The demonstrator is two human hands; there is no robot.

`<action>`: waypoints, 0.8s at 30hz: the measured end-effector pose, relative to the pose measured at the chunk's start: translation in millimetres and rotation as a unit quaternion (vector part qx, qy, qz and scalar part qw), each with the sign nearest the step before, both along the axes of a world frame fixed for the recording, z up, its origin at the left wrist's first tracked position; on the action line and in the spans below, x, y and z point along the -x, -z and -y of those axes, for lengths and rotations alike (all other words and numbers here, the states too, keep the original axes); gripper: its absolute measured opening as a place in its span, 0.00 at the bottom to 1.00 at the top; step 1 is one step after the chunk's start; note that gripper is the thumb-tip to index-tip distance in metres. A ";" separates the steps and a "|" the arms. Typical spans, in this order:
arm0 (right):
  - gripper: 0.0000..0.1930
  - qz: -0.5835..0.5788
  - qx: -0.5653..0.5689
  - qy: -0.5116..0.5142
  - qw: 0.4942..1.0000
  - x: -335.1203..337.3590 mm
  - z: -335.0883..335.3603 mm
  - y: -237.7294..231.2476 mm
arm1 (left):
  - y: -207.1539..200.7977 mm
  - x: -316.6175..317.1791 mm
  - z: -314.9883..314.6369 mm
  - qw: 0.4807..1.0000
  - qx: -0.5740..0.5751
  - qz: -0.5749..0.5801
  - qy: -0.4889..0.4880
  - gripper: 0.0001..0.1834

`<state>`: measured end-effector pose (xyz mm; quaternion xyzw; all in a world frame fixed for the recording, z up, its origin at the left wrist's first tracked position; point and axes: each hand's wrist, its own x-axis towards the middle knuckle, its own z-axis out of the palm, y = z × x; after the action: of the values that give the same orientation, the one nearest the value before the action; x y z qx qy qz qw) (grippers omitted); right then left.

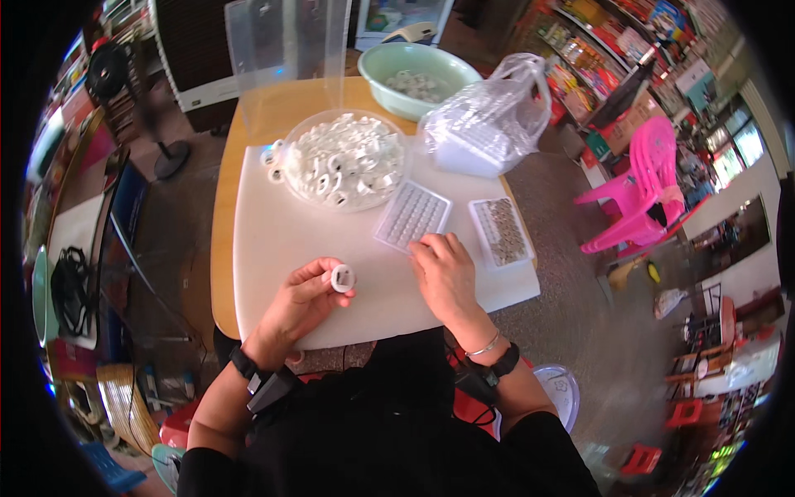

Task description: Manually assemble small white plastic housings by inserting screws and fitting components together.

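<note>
My left hand [305, 300] is closed on a small round white plastic part [343, 279] with a dark slot in its face, held just above the white board. My right hand [447, 277] has its thumb and fingers drawn together at the near corner of a clear compartment tray [414, 217]. Whatever those fingertips hold, if anything, is hidden. Right of the tray lies a clear box of small metallic-looking pieces [502, 232]. Beyond my hands stands a round clear dish [291, 184] heaped with white plastic parts. Several loose white ring-shaped parts [276, 174] lie left of the dish.
A white board [273, 248] covers most of the wooden table [224, 248]. At the back are a pale green basin [383, 83] with white parts inside and a clear plastic bag [497, 112] around a white container. Stacked pink chairs [650, 178] stand to the right, a fan [161, 149] to the left.
</note>
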<state>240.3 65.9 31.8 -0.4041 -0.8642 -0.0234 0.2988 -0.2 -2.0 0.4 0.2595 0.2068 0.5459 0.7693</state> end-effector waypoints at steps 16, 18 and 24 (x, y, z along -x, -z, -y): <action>0.08 -0.190 -0.086 0.095 0.973 -40.0 -0.4 -19.8 | -7.9 -2.7 1.3 1.000 0.012 -0.019 -0.017 0.11; 0.07 -0.228 -0.069 0.116 0.964 -43.5 -1.8 -19.7 | -9.0 -1.8 1.3 1.000 0.010 -0.016 -0.013 0.10; 0.07 -0.168 -0.096 0.140 0.971 -64.7 -11.6 -20.0 | -6.1 0.3 1.7 1.000 0.016 -0.006 -0.009 0.10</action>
<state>305.0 77.5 51.7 -0.4885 -0.7304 -0.0796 0.4707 -0.5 -3.7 6.5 0.2489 0.2227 0.5478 0.7670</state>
